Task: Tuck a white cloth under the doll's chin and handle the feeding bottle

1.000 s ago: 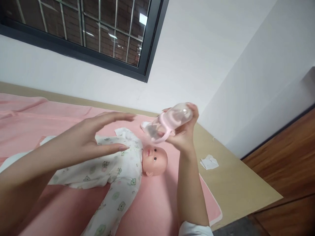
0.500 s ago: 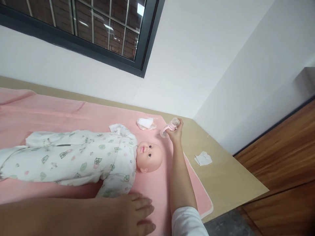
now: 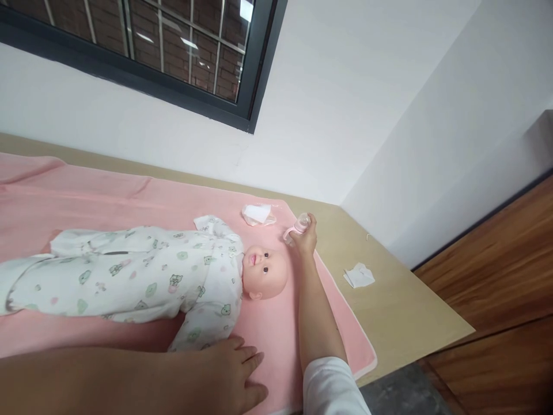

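A baby doll (image 3: 142, 271) in white printed clothes lies on its back on a pink mat (image 3: 268, 357), its head to the right. Beyond the head, near the mat's far right corner, my right hand (image 3: 307, 236) is closed around a small clear baby bottle (image 3: 298, 226) with pink parts. The bottle is tilted, its lower left end close to the mat. My left hand (image 3: 239, 369) lies at the near side of the doll, beside its sleeve, fingers spread over the mat and nothing in them.
A clear packet with something white inside (image 3: 258, 214) rests on the mat beyond the doll's head. On the wooden tabletop (image 3: 406, 323) to the right lies a folded white tissue (image 3: 359, 275). A white wall with a dark-framed window (image 3: 242, 115) stands behind.
My right hand has shifted slightly down and left with the bottle, which sits lower now. My left hand has barely moved, and the doll lies as before.
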Tool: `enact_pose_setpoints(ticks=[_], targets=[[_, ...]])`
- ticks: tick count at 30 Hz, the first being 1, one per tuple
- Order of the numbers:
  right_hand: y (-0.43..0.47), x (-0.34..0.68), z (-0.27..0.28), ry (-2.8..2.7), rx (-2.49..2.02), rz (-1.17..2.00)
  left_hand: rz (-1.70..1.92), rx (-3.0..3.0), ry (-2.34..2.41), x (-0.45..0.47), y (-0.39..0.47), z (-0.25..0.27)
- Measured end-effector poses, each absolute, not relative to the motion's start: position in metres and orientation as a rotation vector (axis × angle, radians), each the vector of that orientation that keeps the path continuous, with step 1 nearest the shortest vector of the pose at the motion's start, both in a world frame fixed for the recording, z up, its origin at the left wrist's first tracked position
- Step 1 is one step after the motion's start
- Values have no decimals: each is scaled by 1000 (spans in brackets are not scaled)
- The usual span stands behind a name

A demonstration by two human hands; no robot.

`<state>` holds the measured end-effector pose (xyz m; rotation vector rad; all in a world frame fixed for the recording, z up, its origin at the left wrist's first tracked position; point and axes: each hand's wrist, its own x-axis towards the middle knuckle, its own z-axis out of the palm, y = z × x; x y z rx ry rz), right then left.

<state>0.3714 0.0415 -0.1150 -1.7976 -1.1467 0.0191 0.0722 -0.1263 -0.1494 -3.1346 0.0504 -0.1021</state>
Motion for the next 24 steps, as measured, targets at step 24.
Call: enact_pose_setpoints(ticks=[24], targets=[[50,366,-123,-1152,-1805,-57,154,-3237,5,79,-121,-120]])
